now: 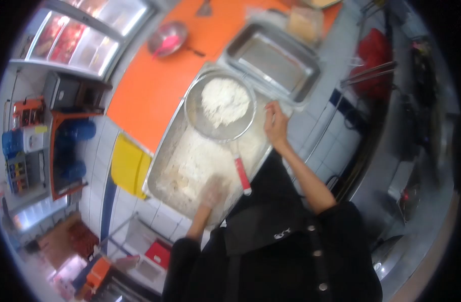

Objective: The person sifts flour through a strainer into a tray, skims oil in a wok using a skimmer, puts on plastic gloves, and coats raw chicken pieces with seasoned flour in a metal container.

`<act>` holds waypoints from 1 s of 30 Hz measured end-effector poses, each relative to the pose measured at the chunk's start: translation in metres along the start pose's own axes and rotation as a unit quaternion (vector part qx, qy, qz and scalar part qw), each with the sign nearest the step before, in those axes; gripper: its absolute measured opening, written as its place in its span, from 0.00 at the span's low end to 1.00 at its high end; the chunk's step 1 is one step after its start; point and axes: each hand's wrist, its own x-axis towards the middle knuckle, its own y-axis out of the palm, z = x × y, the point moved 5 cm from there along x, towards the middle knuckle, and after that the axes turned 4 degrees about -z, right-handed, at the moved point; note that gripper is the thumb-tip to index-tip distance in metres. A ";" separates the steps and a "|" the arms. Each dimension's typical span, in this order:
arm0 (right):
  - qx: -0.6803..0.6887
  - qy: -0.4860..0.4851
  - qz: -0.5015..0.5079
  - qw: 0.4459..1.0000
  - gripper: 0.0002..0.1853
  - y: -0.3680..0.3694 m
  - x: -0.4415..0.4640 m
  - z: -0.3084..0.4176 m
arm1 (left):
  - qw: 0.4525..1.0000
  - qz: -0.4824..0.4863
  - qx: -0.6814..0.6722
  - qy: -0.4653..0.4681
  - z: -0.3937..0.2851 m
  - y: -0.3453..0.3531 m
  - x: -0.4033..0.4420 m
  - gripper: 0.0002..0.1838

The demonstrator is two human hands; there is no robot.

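One sieve (216, 133) partly covers the floury tray (160, 176) beside a pan (277, 63).

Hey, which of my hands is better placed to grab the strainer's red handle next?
Probably your left hand: it's at the white powder, close beside the red handle. Your right hand is farther from that handle.

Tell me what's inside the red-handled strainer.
A lumpy white heap sits in the strainer, with mesh showing beside it. The heap covers the part directly beneath it, so whatever lies there can't be seen.
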 end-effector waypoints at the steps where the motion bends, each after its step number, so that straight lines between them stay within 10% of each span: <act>1: 0.012 0.019 0.000 1.000 0.08 0.002 -0.002 -0.005 | 0.988 0.070 -0.101 -0.098 -0.007 -0.017 -0.009 0.19; 3: -0.012 -0.008 -0.025 1.000 0.11 0.006 -0.010 -0.018 | 0.983 0.137 0.121 0.018 0.014 0.054 -0.050 0.21; 5: -0.016 -0.018 -0.024 0.999 0.12 0.000 -0.009 -0.007 | 0.989 0.099 0.003 -0.113 -0.002 0.046 -0.006 0.20; 19: -0.009 -0.076 0.021 0.997 0.07 0.004 -0.010 -0.002 | 0.979 0.120 -0.127 -0.109 0.018 0.027 0.186 0.21; 30: -0.008 -0.083 -0.009 0.996 0.14 0.013 -0.004 -0.022 | 0.880 0.023 -0.318 -0.352 -0.002 -0.178 0.136 0.23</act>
